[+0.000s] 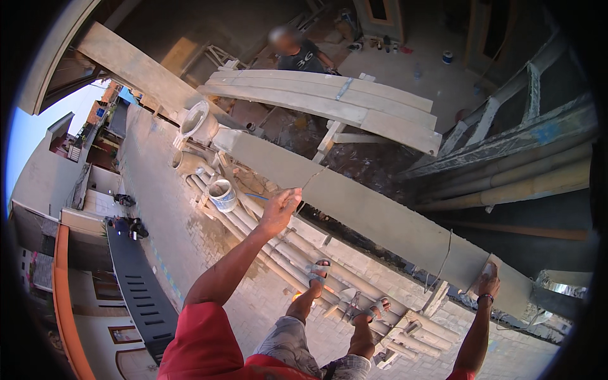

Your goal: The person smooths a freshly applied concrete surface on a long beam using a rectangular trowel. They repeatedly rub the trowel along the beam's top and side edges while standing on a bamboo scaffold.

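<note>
My right hand [487,283] is closed on a flat tan hand float [482,271], pressed against the grey concrete beam [373,202] near its right end. The float's handle is hidden under my fingers. My left hand [280,212] is at the beam's near edge, with its fingers bent and pressed together. A thin tie wire [315,177] crosses the beam right by those fingertips; whether they grip it is unclear. A second tie wire [449,248] wraps the beam nearer the right hand.
Below, my sandalled feet stand on bamboo poles [285,250] above a paved lane [158,183]. Several buckets, one a white pail [222,195], stand on the scaffold to the left. Long planks [329,98] lie beyond the beam, with a person [304,57] behind them.
</note>
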`<state>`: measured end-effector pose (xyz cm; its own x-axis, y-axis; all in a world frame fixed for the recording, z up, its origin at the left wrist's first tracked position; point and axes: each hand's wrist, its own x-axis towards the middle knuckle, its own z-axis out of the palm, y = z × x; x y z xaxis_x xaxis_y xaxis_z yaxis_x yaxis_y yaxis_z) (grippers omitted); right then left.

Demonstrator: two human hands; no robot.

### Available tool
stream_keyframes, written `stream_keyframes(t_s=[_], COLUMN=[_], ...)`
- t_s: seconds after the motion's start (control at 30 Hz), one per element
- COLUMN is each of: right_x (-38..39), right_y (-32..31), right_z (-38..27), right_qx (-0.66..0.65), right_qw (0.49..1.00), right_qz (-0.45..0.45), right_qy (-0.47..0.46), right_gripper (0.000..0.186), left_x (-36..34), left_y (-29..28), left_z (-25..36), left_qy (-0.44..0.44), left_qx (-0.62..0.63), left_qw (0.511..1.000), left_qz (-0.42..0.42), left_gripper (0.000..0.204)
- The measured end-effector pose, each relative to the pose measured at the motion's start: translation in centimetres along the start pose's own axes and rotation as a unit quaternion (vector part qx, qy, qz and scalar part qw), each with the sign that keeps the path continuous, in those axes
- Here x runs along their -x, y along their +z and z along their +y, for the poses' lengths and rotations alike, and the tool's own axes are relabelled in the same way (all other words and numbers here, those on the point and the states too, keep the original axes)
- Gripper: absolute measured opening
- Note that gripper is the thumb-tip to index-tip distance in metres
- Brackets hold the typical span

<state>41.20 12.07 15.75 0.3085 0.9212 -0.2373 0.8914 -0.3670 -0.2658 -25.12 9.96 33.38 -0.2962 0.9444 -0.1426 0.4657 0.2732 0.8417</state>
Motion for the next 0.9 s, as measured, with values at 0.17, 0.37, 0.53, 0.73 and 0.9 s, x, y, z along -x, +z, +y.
stream_keyframes(t_s=[0.17, 0.37, 0.53, 0.73, 0.9], right_x=[0.5, 4.1, 3.5, 4.7, 4.5], right_y=[-4.6, -14.0, -17.2, -20.9, -22.8], right_z=[-3.4, -15.7, -20.3, -21.5, -18.3], right_qx=[0.031, -0.653, -0.657, -0.659, -0.634], right_qw=[0.996, 0.751, 0.741, 0.732, 0.753], right_qz=[0.077, -0.058, -0.116, -0.136, -0.121], right_qy=[0.037, 0.082, 0.080, 0.105, 0.126], right_gripper=[0.060, 0.077, 0.089, 0.095, 0.093], left_x=[0.7, -1.4, -2.4, -0.8, -0.4], left_y=[-8.5, -20.1, -25.0, -29.4, -30.8], left_z=[-2.9, -1.5, -0.7, -2.1, -3.2], left_qy=[-0.183, -0.174, -0.187, -0.212, -0.223], left_qx=[0.236, 0.327, 0.301, 0.326, 0.321], left_qw=[0.954, 0.927, 0.932, 0.919, 0.918], left_qz=[0.019, 0.056, 0.078, 0.072, 0.070], left_gripper=[0.101, 0.111, 0.112, 0.111, 0.114])
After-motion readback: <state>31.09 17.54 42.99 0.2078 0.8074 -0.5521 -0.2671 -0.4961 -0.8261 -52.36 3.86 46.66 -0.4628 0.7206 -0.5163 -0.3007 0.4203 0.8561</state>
